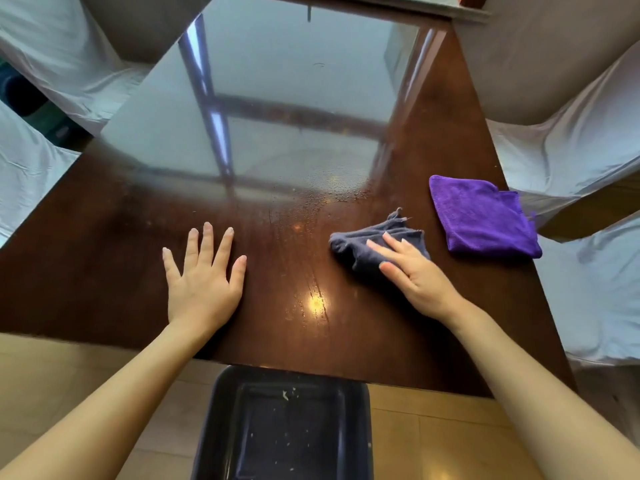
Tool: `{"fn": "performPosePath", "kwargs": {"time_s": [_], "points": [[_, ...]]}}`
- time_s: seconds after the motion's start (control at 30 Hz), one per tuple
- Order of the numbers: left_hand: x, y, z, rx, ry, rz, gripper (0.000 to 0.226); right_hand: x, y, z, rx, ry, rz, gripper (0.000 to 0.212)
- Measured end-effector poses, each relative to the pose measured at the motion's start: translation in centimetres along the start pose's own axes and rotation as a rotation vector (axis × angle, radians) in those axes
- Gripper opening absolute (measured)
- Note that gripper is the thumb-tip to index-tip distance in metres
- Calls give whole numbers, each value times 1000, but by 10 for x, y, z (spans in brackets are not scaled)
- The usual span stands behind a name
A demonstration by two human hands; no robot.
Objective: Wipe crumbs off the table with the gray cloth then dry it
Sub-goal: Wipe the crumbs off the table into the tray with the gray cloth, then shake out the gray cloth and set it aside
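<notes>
Gray cloth (367, 242): crumpled on the wet brown table (104, 289), under the flat fingers (381, 245) of the right hand (412, 271). Left hand (204, 275): palm down, fingers spread wide, bare tabletop beneath. Purple cloth (483, 216): folded, just beyond the right fingertips; dark tray (207, 427) with crumbs below the table's near edge.

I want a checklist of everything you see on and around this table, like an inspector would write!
Surface: dark glossy wooden table, water droplets and streaks near the middle.
Job's things: gray cloth bunched on the table; purple cloth folded beside it, untouched.
Clutter: dark tray below the near edge, crumbs inside.
Grippers: left hand flat on the table, empty; right hand pressing on the gray cloth.
Cables: nothing seen.
Surroundings: white-covered chairs on both sides, tiled floor.
</notes>
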State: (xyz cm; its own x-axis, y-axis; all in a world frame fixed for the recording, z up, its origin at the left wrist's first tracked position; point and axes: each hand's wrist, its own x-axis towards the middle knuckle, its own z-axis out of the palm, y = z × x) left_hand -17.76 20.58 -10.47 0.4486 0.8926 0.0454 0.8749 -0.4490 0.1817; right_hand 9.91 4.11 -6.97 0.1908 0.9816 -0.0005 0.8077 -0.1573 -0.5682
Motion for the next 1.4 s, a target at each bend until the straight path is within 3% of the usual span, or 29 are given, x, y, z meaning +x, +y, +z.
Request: {"fn": "performPosePath", "kwargs": {"time_s": [0.4, 0.63, 0.73, 0.87, 1.0, 1.13, 1.2, 1.3, 1.4], "points": [[1, -1, 0, 0, -19, 5, 58, -84, -95, 73, 76, -152, -160, 45], [1, -2, 0, -8, -35, 14, 57, -111, -143, 98, 179, 143, -74, 45], [1, -3, 0, -21, -34, 24, 57, -121, -156, 113, 183, 155, -91, 44], [2, -5, 2, -24, -32, 37, 58, -130, -160, 142, 380, -3, 129, 49], [3, -6, 2, -34, -35, 48, 59, -117, -150, 161, 748, -17, 411, 21], [2, -6, 2, -38, -39, 59, 60, -102, -132, 169, 818, -120, 613, 24], [2, -6, 1, -55, -42, 73, 60, -98, -128, 167, 791, -174, 650, 35], [0, -6, -5, -122, -27, 110, 60, -97, -133, 156, 746, -227, 623, 31], [-12, -7, -20, -318, 17, 293, 54, -101, -144, 139, 684, -264, 520, 29]]}}
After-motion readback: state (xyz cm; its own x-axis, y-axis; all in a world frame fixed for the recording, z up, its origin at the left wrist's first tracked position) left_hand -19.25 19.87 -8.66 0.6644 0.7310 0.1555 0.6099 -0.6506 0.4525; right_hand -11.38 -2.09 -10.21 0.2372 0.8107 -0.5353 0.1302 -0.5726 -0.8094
